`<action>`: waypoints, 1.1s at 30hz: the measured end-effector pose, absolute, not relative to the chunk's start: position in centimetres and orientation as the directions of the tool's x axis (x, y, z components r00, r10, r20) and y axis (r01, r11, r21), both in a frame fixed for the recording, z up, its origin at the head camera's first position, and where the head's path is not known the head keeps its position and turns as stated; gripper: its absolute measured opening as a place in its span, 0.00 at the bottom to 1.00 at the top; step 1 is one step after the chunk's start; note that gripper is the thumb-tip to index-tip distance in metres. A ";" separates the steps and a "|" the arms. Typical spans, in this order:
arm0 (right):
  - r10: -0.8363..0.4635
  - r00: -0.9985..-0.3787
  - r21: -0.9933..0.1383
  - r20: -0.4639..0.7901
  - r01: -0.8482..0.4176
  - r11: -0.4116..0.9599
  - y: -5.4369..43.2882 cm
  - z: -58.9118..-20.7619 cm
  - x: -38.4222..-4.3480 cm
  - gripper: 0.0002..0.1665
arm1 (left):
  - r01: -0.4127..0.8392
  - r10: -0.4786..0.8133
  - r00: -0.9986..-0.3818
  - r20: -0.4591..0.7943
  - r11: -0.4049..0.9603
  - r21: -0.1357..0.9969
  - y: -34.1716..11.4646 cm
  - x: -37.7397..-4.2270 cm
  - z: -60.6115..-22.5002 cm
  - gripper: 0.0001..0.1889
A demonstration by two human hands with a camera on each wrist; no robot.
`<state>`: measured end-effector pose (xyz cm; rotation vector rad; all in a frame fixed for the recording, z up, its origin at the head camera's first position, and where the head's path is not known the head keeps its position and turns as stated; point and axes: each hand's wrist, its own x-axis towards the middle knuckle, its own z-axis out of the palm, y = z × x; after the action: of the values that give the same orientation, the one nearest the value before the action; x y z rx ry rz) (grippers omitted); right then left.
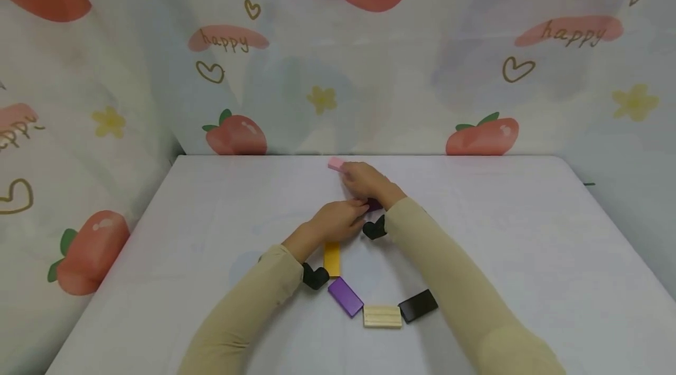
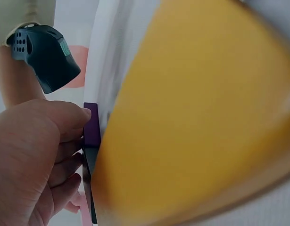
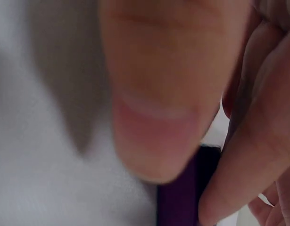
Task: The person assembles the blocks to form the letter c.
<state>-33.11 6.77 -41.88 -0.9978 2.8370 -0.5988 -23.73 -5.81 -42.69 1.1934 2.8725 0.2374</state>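
Observation:
At the table's far edge my right hand (image 1: pixel 365 180) holds a pink block (image 1: pixel 335 164) by its end. Closer in, my left hand (image 1: pixel 338 221) has its thumb and a finger at a dark purple block (image 1: pixel 374 205), seemingly pinching it. In the left wrist view the thumb meets this purple block (image 2: pixel 91 126), and a dark block (image 2: pixel 89 162) adjoins it beside the fingers. A yellow block (image 1: pixel 331 260) lies below the left hand and fills much of the left wrist view. Close-up fingers hide part of the purple block (image 3: pixel 178 202) in the right wrist view.
A purple block (image 1: pixel 345 297), a natural wood block (image 1: pixel 382 317) and a black block (image 1: pixel 418 306) continue the curved row towards the front of the white table (image 1: pixel 185 216). Black wrist cameras (image 1: pixel 315 276) hang close to the blocks. A printed curtain stands behind the table.

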 end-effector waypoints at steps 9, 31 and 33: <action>-0.538 -0.842 -0.318 0.029 -0.518 0.794 8.3 -41.8 -33.5 0.15 | 0.695 0.697 -0.717 0.021 0.712 0.101 -5.3 -23.8 -42.8 0.22; -0.326 -0.945 -0.346 -0.036 -0.294 0.891 16.8 -41.4 -33.7 0.18 | 0.642 0.653 -0.756 -0.048 0.754 0.136 -4.7 -23.7 -42.6 0.22; -0.296 -0.955 -0.337 -0.038 -0.266 0.903 17.4 -41.5 -33.5 0.18 | 0.641 0.651 -0.758 -0.047 0.756 0.136 -4.7 -23.7 -42.6 0.22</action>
<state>-33.54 17.45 -41.48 -0.4406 2.9779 -0.5087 -23.66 -4.75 -42.59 1.0537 2.8567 0.1705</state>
